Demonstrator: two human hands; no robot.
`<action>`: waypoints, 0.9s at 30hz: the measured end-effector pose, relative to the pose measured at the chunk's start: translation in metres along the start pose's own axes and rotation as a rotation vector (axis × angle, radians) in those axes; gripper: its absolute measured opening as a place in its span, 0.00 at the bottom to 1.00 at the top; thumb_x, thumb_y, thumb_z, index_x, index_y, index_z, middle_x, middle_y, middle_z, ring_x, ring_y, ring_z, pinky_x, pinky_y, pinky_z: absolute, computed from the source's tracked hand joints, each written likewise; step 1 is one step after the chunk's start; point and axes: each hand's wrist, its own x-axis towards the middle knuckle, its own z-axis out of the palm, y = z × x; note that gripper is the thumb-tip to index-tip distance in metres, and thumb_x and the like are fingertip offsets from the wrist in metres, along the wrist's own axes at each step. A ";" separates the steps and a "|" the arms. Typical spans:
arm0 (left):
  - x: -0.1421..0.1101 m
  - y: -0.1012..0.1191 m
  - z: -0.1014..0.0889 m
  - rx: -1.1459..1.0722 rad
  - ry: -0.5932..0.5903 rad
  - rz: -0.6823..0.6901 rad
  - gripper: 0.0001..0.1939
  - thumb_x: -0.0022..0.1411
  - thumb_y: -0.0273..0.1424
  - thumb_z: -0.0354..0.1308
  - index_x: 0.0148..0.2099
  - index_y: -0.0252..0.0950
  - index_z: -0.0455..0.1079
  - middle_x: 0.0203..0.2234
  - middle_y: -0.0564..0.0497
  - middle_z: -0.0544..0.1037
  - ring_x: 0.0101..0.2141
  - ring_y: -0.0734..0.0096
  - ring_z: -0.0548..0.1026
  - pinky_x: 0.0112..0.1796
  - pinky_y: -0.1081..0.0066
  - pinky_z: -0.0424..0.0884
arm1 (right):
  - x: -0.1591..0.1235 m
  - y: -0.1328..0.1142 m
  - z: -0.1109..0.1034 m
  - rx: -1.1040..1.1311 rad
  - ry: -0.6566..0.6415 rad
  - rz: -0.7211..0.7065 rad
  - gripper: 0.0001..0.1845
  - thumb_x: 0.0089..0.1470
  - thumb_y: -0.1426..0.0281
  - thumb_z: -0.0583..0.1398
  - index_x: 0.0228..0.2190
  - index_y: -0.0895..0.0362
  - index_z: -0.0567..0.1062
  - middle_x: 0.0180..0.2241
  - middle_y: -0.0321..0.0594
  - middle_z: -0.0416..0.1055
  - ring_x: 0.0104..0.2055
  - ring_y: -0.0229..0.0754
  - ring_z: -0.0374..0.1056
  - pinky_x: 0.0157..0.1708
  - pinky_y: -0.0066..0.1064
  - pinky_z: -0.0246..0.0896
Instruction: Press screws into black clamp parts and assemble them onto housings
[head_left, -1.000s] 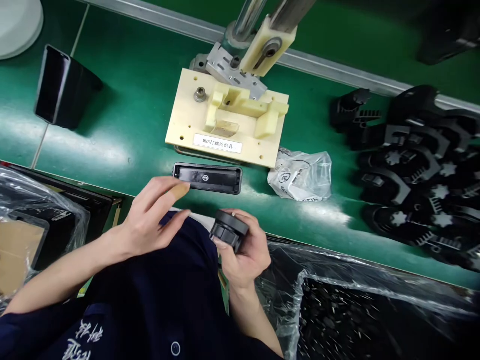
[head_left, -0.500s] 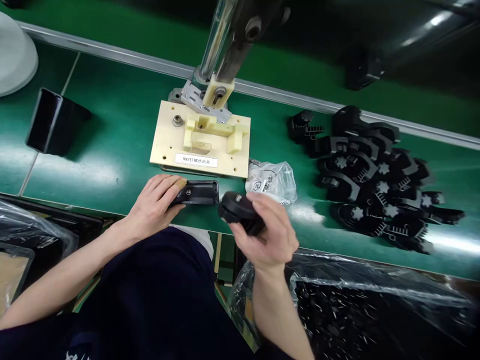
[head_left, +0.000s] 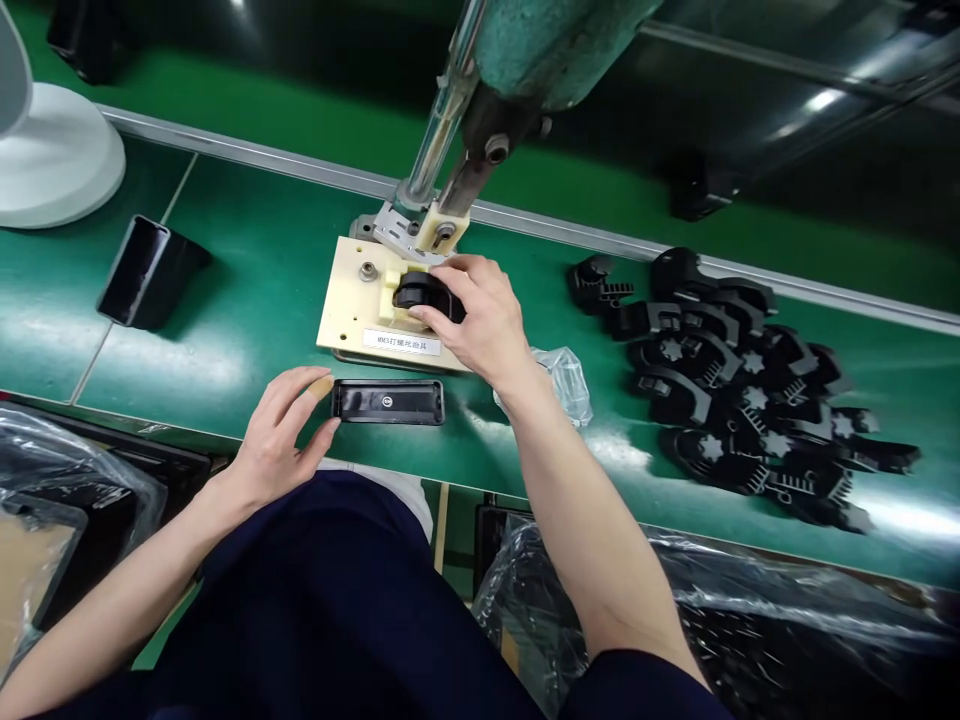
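My right hand (head_left: 484,315) grips a black rounded plastic part (head_left: 424,292) between thumb and fingers, set down in the cream-coloured nest of the fixture (head_left: 341,300). The fingers hide its right side. At the left end of a long black rectangular housing (head_left: 427,403), my left hand (head_left: 281,440) has thumb and forefinger apart, their tips at its corners. One fingertip wears a yellowish cover. The housing lies with its hollow side up, a round metal spot in its middle. Above the fixture hangs the metal arm of the press (head_left: 469,165).
Several black plastic parts (head_left: 720,400) lie heaped on the green bench at right. A crumpled clear bag (head_left: 566,385) is beside the fixture. Leftward stand a black open box (head_left: 154,280) and a white round base (head_left: 67,165). Plastic-lined bins (head_left: 750,600) sit below the bench edge.
My right hand has moved up and left, bringing the black rounded part into the fixture's nest. My left hand has loosened and drawn back to the housing's left end. The view has shifted slightly.
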 end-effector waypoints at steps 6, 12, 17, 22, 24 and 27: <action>-0.007 -0.011 -0.008 0.041 0.044 -0.060 0.25 0.60 0.23 0.57 0.60 0.36 0.62 0.46 0.40 0.74 0.48 0.56 0.74 0.47 0.57 0.75 | -0.048 0.002 -0.041 -0.002 0.104 0.078 0.19 0.59 0.58 0.59 0.46 0.56 0.73 0.48 0.47 0.72 0.51 0.51 0.68 0.50 0.46 0.65; -0.025 -0.030 -0.008 0.099 0.068 -0.184 0.21 0.59 0.23 0.58 0.56 0.34 0.66 0.44 0.40 0.76 0.45 0.58 0.76 0.45 0.60 0.74 | -0.102 0.035 -0.075 -0.055 -0.029 0.242 0.09 0.58 0.69 0.56 0.31 0.57 0.76 0.33 0.43 0.76 0.36 0.46 0.73 0.38 0.38 0.69; -0.034 -0.034 -0.001 0.151 0.070 -0.193 0.19 0.58 0.23 0.58 0.53 0.33 0.68 0.41 0.40 0.77 0.44 0.57 0.76 0.45 0.61 0.73 | -0.109 0.034 -0.078 -0.176 -0.208 0.389 0.07 0.52 0.70 0.57 0.27 0.56 0.75 0.31 0.42 0.76 0.29 0.42 0.70 0.26 0.33 0.61; -0.033 -0.033 0.000 0.179 0.080 -0.202 0.17 0.60 0.24 0.57 0.52 0.36 0.68 0.39 0.43 0.78 0.41 0.59 0.77 0.43 0.62 0.74 | -0.104 0.028 -0.072 -0.274 -0.402 0.532 0.06 0.46 0.73 0.58 0.22 0.55 0.74 0.25 0.39 0.74 0.25 0.41 0.67 0.20 0.29 0.46; -0.032 -0.033 0.001 0.205 0.093 -0.198 0.17 0.59 0.24 0.57 0.51 0.36 0.68 0.39 0.44 0.78 0.41 0.59 0.77 0.43 0.61 0.74 | -0.104 0.029 -0.069 -0.224 -0.460 0.562 0.08 0.46 0.75 0.57 0.21 0.55 0.74 0.22 0.38 0.72 0.25 0.41 0.66 0.20 0.29 0.44; -0.032 -0.032 0.001 0.215 0.089 -0.205 0.16 0.59 0.25 0.58 0.50 0.36 0.69 0.38 0.43 0.78 0.41 0.58 0.77 0.43 0.61 0.74 | -0.110 0.031 -0.069 -0.086 -0.350 0.567 0.08 0.47 0.75 0.56 0.22 0.56 0.74 0.23 0.38 0.71 0.26 0.40 0.65 0.22 0.29 0.48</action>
